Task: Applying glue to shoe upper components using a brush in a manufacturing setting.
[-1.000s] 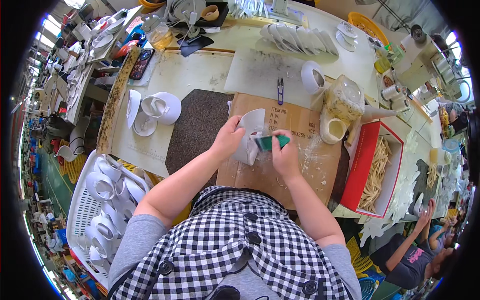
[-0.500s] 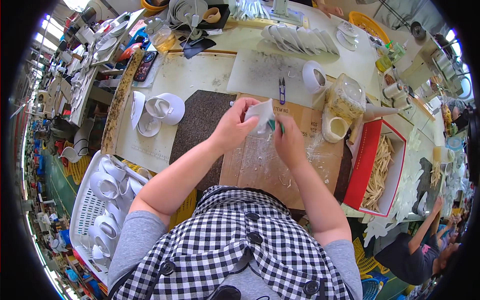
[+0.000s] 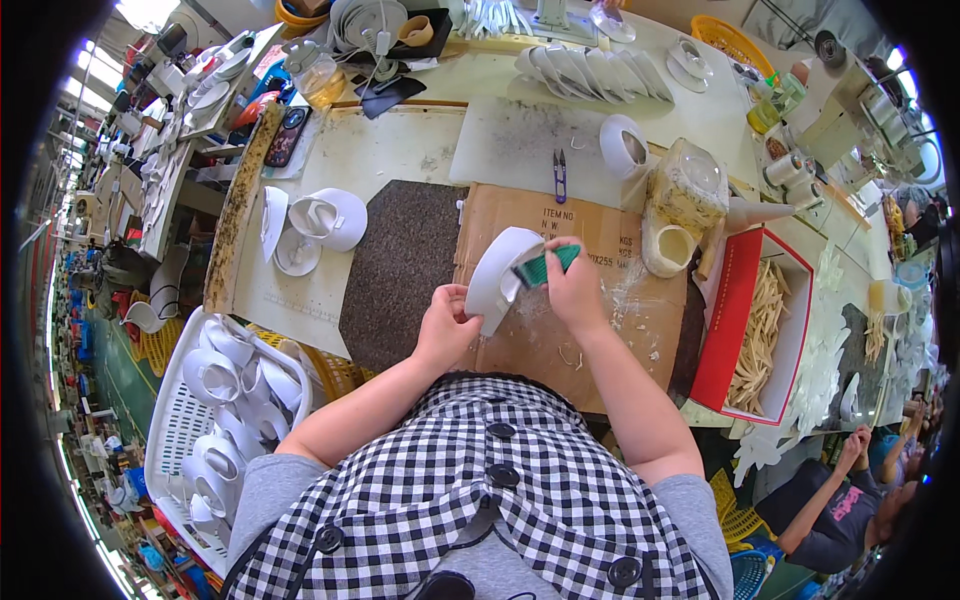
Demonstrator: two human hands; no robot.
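Note:
My left hand [image 3: 446,324] pinches the lower end of a white curved piece [image 3: 489,282], which looks like a shoe upper, and holds it tilted above a cardboard sheet [image 3: 535,350]. My right hand [image 3: 574,292] grips a small green brush [image 3: 541,268] whose dark bristle end is at the inner side of the upper. Whether the bristles touch it is hard to tell. Pale scraps and dust lie on the cardboard. Beyond my hands a small purple-handled thread snipper [image 3: 560,180] lies with its points away from me.
White uppers [image 3: 340,218] stand at the left, and more fill a white basket [image 3: 170,420] beside me. On the right are a crusted glue pot [image 3: 690,195] and a red box [image 3: 722,330] of pale wooden sticks. A row of white pieces [image 3: 590,75] lies at the back.
The white upper has come nearer and turned, showing its long curved outer side. My left hand has shifted down to its lower end, and the green brush now shows more fully in my right hand.

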